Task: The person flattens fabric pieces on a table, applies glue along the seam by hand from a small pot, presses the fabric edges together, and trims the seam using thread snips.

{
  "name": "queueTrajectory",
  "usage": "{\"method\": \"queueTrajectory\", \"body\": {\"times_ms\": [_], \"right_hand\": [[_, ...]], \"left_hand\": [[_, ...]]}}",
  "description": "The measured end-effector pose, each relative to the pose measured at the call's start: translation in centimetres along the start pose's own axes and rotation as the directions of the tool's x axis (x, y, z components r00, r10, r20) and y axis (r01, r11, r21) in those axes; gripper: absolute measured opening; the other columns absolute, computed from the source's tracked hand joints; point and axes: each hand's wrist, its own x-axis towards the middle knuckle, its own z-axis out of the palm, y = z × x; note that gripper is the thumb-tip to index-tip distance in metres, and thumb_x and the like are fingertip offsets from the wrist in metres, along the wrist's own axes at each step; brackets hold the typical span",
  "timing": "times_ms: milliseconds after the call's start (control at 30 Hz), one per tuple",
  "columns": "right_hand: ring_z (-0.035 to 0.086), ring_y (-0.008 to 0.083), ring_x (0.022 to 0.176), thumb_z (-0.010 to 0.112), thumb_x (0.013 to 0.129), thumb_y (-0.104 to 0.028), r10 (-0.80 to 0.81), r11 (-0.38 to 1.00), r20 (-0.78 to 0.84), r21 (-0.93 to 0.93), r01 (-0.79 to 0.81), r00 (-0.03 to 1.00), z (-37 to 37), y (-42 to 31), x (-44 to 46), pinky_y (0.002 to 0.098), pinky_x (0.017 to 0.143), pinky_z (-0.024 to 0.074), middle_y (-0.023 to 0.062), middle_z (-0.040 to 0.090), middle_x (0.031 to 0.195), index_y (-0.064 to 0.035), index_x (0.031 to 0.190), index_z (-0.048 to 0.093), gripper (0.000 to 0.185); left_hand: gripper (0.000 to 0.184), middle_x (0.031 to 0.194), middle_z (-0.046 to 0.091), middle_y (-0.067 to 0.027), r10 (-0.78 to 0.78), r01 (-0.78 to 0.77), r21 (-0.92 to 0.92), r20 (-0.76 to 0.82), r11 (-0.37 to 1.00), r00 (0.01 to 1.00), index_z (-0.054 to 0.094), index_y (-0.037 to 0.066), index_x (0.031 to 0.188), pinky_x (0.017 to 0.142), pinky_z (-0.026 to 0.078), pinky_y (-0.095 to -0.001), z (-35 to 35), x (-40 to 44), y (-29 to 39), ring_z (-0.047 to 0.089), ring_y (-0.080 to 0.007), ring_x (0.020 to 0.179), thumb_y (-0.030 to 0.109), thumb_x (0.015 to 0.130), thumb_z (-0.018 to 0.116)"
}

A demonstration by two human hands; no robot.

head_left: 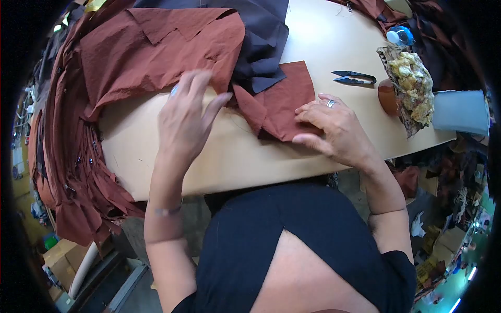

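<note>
My left hand is raised over the table with its thumb apart from its fingers, and nothing shows in it. The fingertips are smeared by motion beside the lower edge of a large rust-red fabric piece. On the right, my right hand lies on a smaller rust-red fabric piece. Its fingers are loosely bent over the right edge of the piece, and a gap shows between thumb and forefinger. Dark navy fabric lies behind and partly over the smaller piece.
Black thread snips lie on the pale table. Right of them are a brown round object, a ragged yellowish lump, a blue-grey container and a plastic bottle. Gathered rust-red garments hang over the left edge.
</note>
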Motion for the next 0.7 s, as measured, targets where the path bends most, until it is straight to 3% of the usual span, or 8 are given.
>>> {"method": "queueTrajectory", "body": {"times_ms": [100, 200, 267, 400, 500, 600, 633, 700], "right_hand": [[0.061, 0.0241, 0.081, 0.062, 0.079, -0.023, -0.118, 0.977, -0.163, -0.198, 0.085, 0.980, 1.3, -1.0, 0.3, 0.0419, 0.093, 0.0402, 0.0069, 0.061, 0.081, -0.0068, 0.080, 0.057, 0.017], [0.060, 0.0232, 0.079, 0.061, 0.080, -0.020, -0.179, 0.938, -0.135, -0.323, 0.127, 0.975, 2.0, -0.3, 0.2, 0.0413, 0.091, 0.0421, 0.0062, 0.061, 0.079, -0.0067, 0.076, 0.055, 0.015], [0.060, 0.0224, 0.071, 0.056, 0.082, -0.016, -0.096, 0.990, -0.227, -0.122, 0.070, 0.969, 1.6, 0.5, 0.3, 0.0397, 0.080, 0.0454, 0.0069, 0.059, 0.071, -0.0064, 0.071, 0.054, 0.015], [0.052, 0.0158, 0.055, 0.048, 0.091, -0.018, 0.346, 0.797, 0.039, 0.515, -0.316, 0.937, -0.9, 0.8, 0.7, 0.0308, 0.055, 0.0414, 0.0081, 0.050, 0.059, -0.0040, 0.075, 0.056, 0.023], [0.039, 0.0075, 0.049, 0.044, 0.095, -0.025, 0.346, 0.575, 0.030, 0.783, -0.237, 0.938, -0.2, 3.2, 2.0, 0.0272, 0.045, 0.0348, 0.0033, 0.040, 0.052, -0.0023, 0.077, 0.056, 0.032], [0.045, 0.0069, 0.054, 0.045, 0.095, -0.026, 0.350, 0.834, -0.086, 0.483, -0.269, 0.933, -0.8, 3.8, 2.7, 0.0237, 0.050, 0.0374, 0.0026, 0.047, 0.055, -0.0013, 0.077, 0.057, 0.032], [0.057, 0.0132, 0.066, 0.054, 0.088, -0.039, 0.494, 0.703, 0.095, 0.542, -0.461, 0.864, -2.3, 1.7, 3.1, 0.0260, 0.062, 0.0435, 0.0084, 0.059, 0.069, -0.0005, 0.083, 0.060, 0.040], [0.060, 0.0195, 0.077, 0.058, 0.080, -0.049, 0.230, 0.958, -0.180, 0.215, -0.190, 0.956, -1.2, 1.3, 3.1, 0.0299, 0.070, 0.0448, 0.0118, 0.063, 0.081, -0.0010, 0.089, 0.061, 0.049]], "left_hand": [[0.025, 0.100, 0.058, -0.0128, -0.010, -0.007, 0.199, 0.084, 0.980, 0.996, 0.054, 0.006, 0.096, 0.067, 0.047, -0.0384, 2.7, 3.5, -0.3, 0.059, -0.0324, 0.084, 0.027, 0.084, 0.059], [0.020, 0.089, 0.058, -0.0164, 0.118, -0.120, -0.023, -0.103, 0.992, 0.988, 0.056, 0.003, 0.096, 0.065, 0.046, -0.0368, 4.1, 4.8, -1.9, 0.059, -0.0306, 0.076, 0.021, 0.088, 0.056], [0.011, 0.079, 0.060, -0.0117, -0.182, 0.125, -0.308, -0.167, 0.943, 0.969, 0.058, 0.004, 0.083, 0.061, 0.045, -0.0362, 2.9, 4.3, -2.4, 0.061, -0.0213, 0.072, 0.013, 0.089, 0.054], [0.012, 0.089, 0.060, -0.0004, -0.392, -0.015, -1.000, -0.021, 0.018, 0.920, 0.056, 0.005, 0.100, 0.070, 0.050, -0.0266, 1.8, 1.8, -5.9, 0.059, -0.0103, 0.080, 0.012, 0.093, 0.049], [0.018, 0.097, 0.061, -0.0040, -0.414, -0.011, -0.985, 0.062, -0.171, 0.908, 0.051, 0.005, 0.111, 0.077, 0.053, -0.0312, 1.3, 0.8, -4.7, 0.061, -0.0143, 0.087, 0.011, 0.094, 0.047], [0.022, 0.106, 0.059, -0.0079, -0.312, 0.015, -0.950, 0.117, -0.312, 0.943, 0.047, 0.004, 0.115, 0.080, 0.055, -0.0360, 1.5, 0.4, -4.8, 0.061, -0.0183, 0.095, 0.010, 0.094, 0.044], [0.023, 0.107, 0.058, -0.0082, -0.314, 0.031, -0.945, 0.139, -0.327, 0.939, 0.047, 0.004, 0.116, 0.080, 0.055, -0.0363, 1.5, 0.5, -3.9, 0.060, -0.0186, 0.097, 0.010, 0.094, 0.043], [0.026, 0.110, 0.057, -0.0092, -0.271, 0.070, -0.936, 0.171, -0.346, 0.947, 0.044, 0.004, 0.119, 0.082, 0.054, -0.0369, 1.9, 0.3, -3.6, 0.060, -0.0196, 0.098, 0.010, 0.094, 0.043]]}}
